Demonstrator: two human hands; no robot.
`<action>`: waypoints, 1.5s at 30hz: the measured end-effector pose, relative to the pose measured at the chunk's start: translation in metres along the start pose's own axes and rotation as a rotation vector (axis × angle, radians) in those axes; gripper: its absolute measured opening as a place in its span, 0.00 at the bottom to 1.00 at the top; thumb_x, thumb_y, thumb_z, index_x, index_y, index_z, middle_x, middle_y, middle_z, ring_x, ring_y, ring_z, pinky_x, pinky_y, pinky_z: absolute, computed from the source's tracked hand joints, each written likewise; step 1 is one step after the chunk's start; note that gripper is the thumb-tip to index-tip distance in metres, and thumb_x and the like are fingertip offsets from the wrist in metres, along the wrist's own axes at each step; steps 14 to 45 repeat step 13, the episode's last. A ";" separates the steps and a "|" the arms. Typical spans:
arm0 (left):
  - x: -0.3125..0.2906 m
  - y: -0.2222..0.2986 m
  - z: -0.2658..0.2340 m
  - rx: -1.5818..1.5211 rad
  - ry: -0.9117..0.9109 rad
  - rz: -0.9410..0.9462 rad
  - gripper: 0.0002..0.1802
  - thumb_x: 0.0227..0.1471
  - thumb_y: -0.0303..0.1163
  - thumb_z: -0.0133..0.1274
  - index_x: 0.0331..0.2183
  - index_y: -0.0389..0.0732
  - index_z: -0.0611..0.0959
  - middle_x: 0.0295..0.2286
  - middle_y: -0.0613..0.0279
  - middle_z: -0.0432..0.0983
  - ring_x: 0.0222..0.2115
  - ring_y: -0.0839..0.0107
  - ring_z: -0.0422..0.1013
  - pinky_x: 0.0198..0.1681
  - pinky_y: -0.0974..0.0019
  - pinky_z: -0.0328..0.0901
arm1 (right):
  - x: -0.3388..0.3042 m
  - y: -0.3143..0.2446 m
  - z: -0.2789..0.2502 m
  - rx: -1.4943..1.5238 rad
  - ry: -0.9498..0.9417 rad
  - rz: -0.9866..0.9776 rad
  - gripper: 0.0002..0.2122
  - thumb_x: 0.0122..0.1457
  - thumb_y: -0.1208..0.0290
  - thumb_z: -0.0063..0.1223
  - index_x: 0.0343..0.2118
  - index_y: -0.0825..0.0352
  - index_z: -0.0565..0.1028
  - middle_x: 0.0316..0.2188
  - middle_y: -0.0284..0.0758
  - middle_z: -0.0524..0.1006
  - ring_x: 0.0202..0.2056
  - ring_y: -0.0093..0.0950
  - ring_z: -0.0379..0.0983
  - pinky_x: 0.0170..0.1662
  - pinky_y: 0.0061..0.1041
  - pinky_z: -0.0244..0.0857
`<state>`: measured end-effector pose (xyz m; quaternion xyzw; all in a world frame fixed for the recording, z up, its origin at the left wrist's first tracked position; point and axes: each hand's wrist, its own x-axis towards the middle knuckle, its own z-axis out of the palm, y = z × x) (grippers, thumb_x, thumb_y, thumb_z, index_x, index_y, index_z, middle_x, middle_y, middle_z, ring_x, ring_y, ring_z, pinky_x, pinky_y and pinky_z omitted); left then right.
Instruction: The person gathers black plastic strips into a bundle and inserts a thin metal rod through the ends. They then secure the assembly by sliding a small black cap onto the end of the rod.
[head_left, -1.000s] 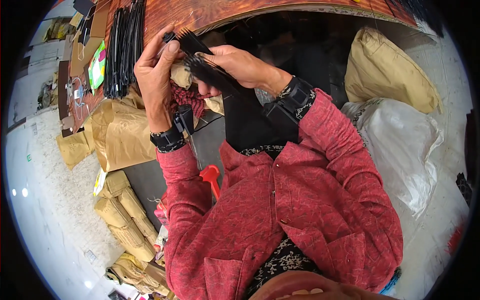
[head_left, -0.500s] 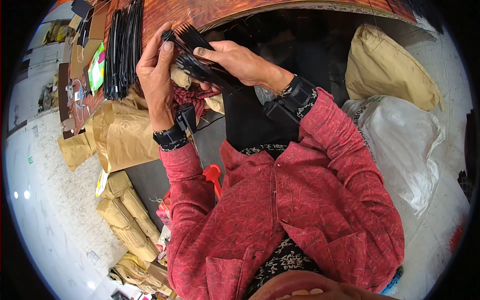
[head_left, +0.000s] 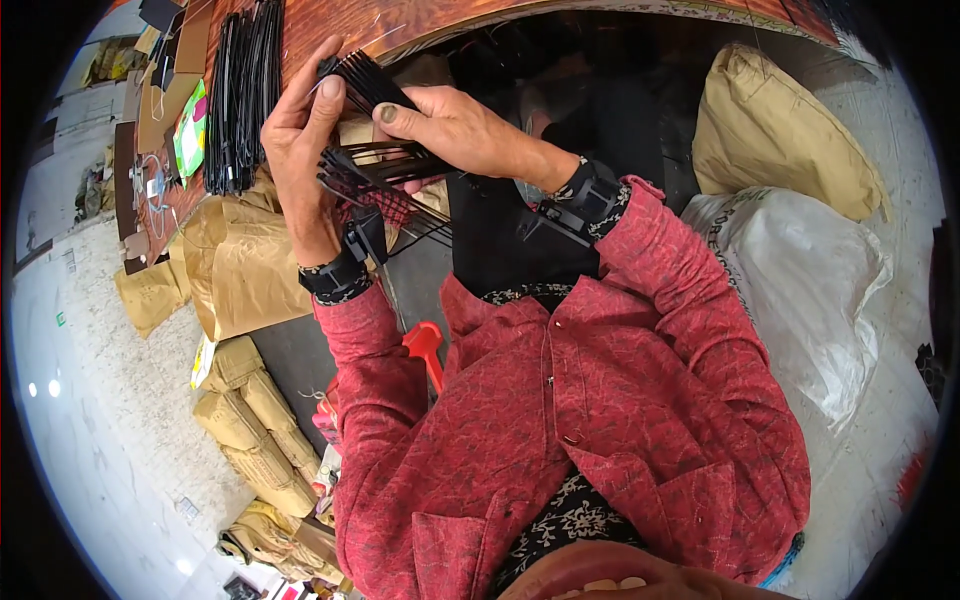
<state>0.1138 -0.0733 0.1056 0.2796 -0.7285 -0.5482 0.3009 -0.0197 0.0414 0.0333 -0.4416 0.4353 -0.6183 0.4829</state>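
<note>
My left hand [head_left: 303, 130] is closed at the upper end of a bundle of thin black strips [head_left: 370, 82], pinching it between thumb and fingers. Around the bundle's middle my right hand [head_left: 455, 125] is wrapped, thumb lying on top. Below the right hand the strips fan out toward my left wrist and lap, their loose ends apart. Whether they are rods or flat ties is too fine to tell. A larger pile of long black strips [head_left: 243, 100] lies on the wooden table [head_left: 440, 22], just left of my left hand.
Brown paper [head_left: 245, 265] hangs below the table's left side. Wrapped brown packages [head_left: 255, 425] are stacked at lower left. On the right stand a brown sack [head_left: 775, 135] and a white woven sack [head_left: 800, 290]. A red plastic object [head_left: 425, 345] is beside my left forearm.
My left hand has shifted slightly left. The strips below my right hand have spread apart and now point down and left. Both hands still hold the bundle.
</note>
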 end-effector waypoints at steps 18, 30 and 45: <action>0.005 0.002 0.005 -0.134 -0.056 -0.002 0.24 0.61 0.33 0.59 0.57 0.37 0.78 0.42 0.59 0.81 0.40 0.79 0.74 0.47 0.76 0.68 | 0.014 0.006 -0.016 0.109 -0.294 0.114 0.25 0.68 0.49 0.48 0.54 0.68 0.73 0.38 0.38 0.82 0.39 0.30 0.80 0.50 0.37 0.75; 0.005 0.002 0.005 -0.134 -0.056 -0.002 0.24 0.61 0.33 0.59 0.57 0.37 0.78 0.42 0.59 0.81 0.40 0.79 0.74 0.47 0.76 0.68 | 0.014 0.006 -0.016 0.109 -0.294 0.114 0.25 0.68 0.49 0.48 0.54 0.68 0.73 0.38 0.38 0.82 0.39 0.30 0.80 0.50 0.37 0.75; 0.005 0.002 0.005 -0.134 -0.056 -0.002 0.24 0.61 0.33 0.59 0.57 0.37 0.78 0.42 0.59 0.81 0.40 0.79 0.74 0.47 0.76 0.68 | 0.014 0.006 -0.016 0.109 -0.294 0.114 0.25 0.68 0.49 0.48 0.54 0.68 0.73 0.38 0.38 0.82 0.39 0.30 0.80 0.50 0.37 0.75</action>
